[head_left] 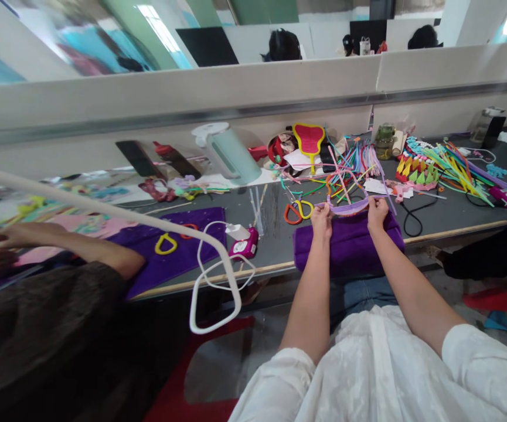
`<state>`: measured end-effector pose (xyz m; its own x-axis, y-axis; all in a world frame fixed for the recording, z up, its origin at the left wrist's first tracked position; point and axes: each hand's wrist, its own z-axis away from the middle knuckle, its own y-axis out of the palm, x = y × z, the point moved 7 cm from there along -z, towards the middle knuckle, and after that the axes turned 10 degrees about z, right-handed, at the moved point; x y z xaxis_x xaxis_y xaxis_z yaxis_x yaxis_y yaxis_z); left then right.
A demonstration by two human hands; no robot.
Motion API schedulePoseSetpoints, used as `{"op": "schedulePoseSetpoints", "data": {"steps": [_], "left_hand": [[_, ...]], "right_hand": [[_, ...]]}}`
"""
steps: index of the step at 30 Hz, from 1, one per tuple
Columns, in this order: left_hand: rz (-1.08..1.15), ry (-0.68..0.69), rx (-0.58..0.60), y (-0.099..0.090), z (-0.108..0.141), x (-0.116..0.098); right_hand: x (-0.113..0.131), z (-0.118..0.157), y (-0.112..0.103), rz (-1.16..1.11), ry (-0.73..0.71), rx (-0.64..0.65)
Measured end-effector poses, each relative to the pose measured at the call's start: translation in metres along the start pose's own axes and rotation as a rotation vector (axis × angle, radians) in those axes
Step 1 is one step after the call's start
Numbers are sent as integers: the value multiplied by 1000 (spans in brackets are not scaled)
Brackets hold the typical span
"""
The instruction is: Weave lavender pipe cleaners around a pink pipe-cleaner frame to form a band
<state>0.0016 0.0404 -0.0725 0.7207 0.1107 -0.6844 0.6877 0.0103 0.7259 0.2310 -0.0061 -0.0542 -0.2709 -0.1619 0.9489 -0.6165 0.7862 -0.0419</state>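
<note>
At the table's front edge, my left hand [321, 221] and my right hand [377, 212] grip opposite ends of a lilac pipe-cleaner band [349, 207]. Pink and orange pipe cleaners rise from the band into a peaked, crown-like frame. The fingers of both hands are closed on it. Beneath my hands a folded purple cloth [350, 249] hangs over the table edge. Left of my left hand lie scissors with a yellow handle loop [305, 209] and an orange one [292, 214]. Loose coloured pipe cleaners [363, 161] are heaped behind the band.
A co-worker's arm [90, 246] rests at the left on another purple cloth [209, 234]. Between us are a white lamp arm [156, 221], a pink glue-gun-like device [245, 243] and a pale kettle [231, 152]. Green and yellow pipe cleaners [459, 170] lie at the right.
</note>
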Motion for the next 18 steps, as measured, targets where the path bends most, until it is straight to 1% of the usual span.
{"op": "schedulePoseSetpoints", "data": {"steps": [3, 5, 7, 10, 14, 16, 18], "left_hand": [[14, -15, -25, -2, -1, 2], [8, -8, -52, -4, -2, 2], [9, 24, -72, -6, -4, 0], [39, 78, -83, -8, -7, -2], [79, 94, -85, -9, -8, -1], [106, 88, -97, -11, -9, 0], [123, 81, -104, -11, -9, 1]], "right_hand": [[-4, 1, 1, -78, 49, 2], [-4, 3, 4, -164, 96, 29], [-2, 6, 7, -277, 154, 89], [6, 12, 14, -438, 234, 234], [14, 16, 18, -571, 312, 390], [14, 15, 19, -597, 347, 438], [13, 14, 20, -609, 373, 443]]}}
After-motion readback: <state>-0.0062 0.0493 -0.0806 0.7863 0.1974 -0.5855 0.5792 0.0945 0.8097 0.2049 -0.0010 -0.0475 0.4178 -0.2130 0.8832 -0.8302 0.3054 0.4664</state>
